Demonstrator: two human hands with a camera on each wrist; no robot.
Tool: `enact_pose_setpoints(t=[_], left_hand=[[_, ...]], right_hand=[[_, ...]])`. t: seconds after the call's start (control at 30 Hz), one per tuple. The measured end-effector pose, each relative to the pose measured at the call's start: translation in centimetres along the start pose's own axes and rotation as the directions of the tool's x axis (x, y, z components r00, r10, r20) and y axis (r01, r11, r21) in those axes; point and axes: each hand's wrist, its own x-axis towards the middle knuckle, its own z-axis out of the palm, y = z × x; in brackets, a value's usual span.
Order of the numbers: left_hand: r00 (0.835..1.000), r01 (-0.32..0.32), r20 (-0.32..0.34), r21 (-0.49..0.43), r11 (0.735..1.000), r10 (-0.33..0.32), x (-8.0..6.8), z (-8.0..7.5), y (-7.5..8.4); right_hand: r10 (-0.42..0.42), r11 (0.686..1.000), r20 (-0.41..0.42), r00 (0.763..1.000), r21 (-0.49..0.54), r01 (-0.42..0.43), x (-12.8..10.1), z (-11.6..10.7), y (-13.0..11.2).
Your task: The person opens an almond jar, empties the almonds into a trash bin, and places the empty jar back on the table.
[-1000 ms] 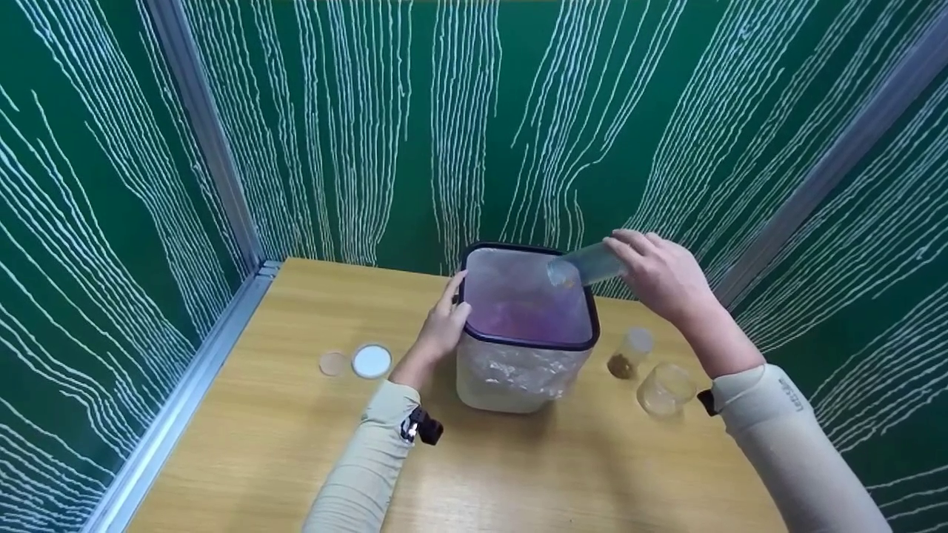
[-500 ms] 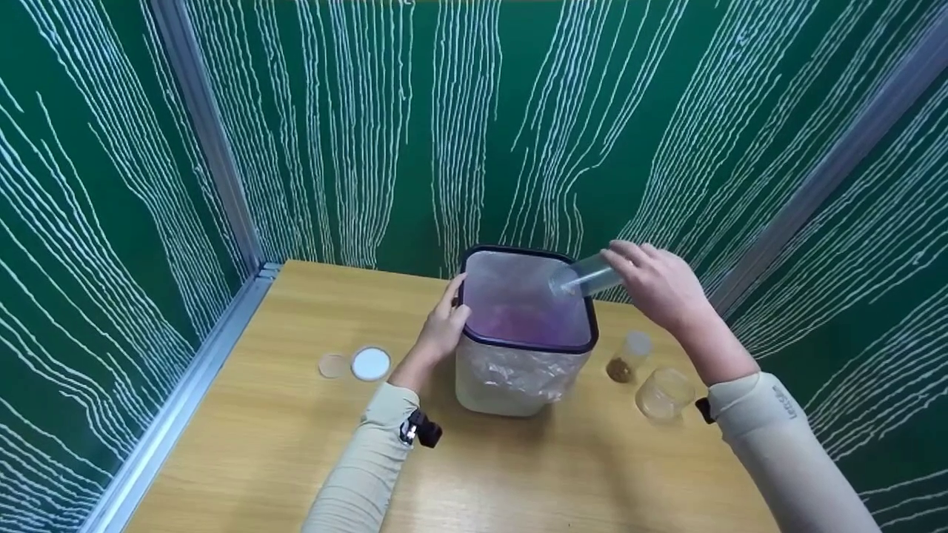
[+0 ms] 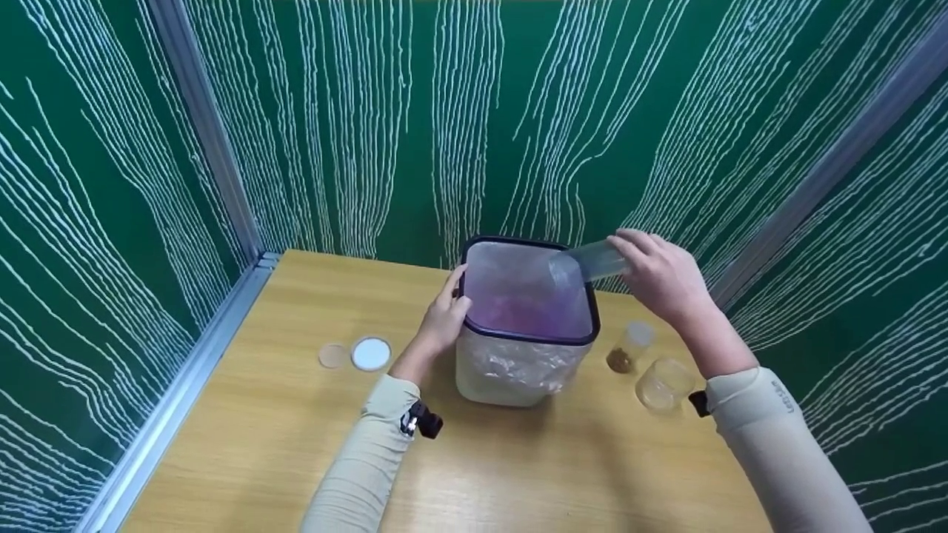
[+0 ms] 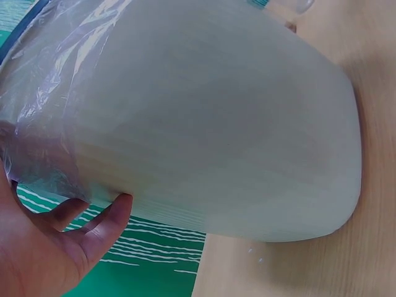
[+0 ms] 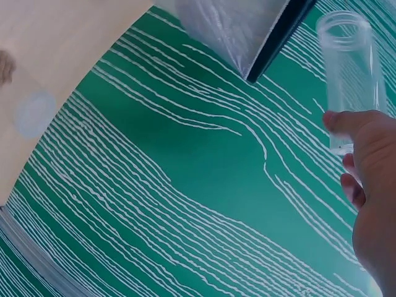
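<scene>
1. The right hand (image 3: 663,277) grips a clear plastic jar (image 3: 589,263) with fingers and thumb curled round its closed end — the jar lies tipped on its side, right of centre in the head view, with its open mouth over the far right corner of the bin (image 3: 527,326).
2. The bin sits at the centre of the frame on the wooden table (image 3: 281,422); it has a dark rim and a clear plastic liner, and something pinkish shows inside.
3. The left hand (image 3: 443,322) rests against the bin's left side near the rim, fingers fairly straight and pressed to the wall — in the left wrist view the fingertips (image 4: 117,207) touch the liner-covered side.
4. Right of the bin stand a small jar with brown contents (image 3: 628,348) and an empty clear jar (image 3: 663,385), just beside each other.
5. Two round lids (image 3: 355,354) lie on the table at left of centre.
</scene>
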Motion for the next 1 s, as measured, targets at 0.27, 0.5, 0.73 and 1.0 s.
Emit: enact_pose_setpoints(t=[0.27, 0.5, 0.73, 1.0], left_hand=[[1.000, -0.003, 0.013, -0.015, 1.000, 0.003, -0.1, 0.4, -0.3], [1.000, 0.008, 0.010, -0.015, 1.000, -0.008, -0.1, 0.1, -0.2], [1.000, 0.017, 0.009, -0.025, 1.000, -0.017, 0.1, -0.2, -0.1], [0.999, 0.025, 0.032, -0.028, 0.999, -0.024, 0.1, -0.4, -0.5]], right_hand=[[0.069, 0.995, -0.039, 0.997, 0.071, -0.066, -1.1, 0.3, 0.0], [0.231, 0.964, -0.071, 0.970, 0.151, -0.219, -2.1, 1.0, -0.1], [0.489, 0.835, -0.080, 0.869, 0.331, -0.440, -4.1, 1.9, -0.5], [0.768, 0.573, -0.068, 0.636, 0.517, -0.636, -7.2, 3.9, -1.7]])
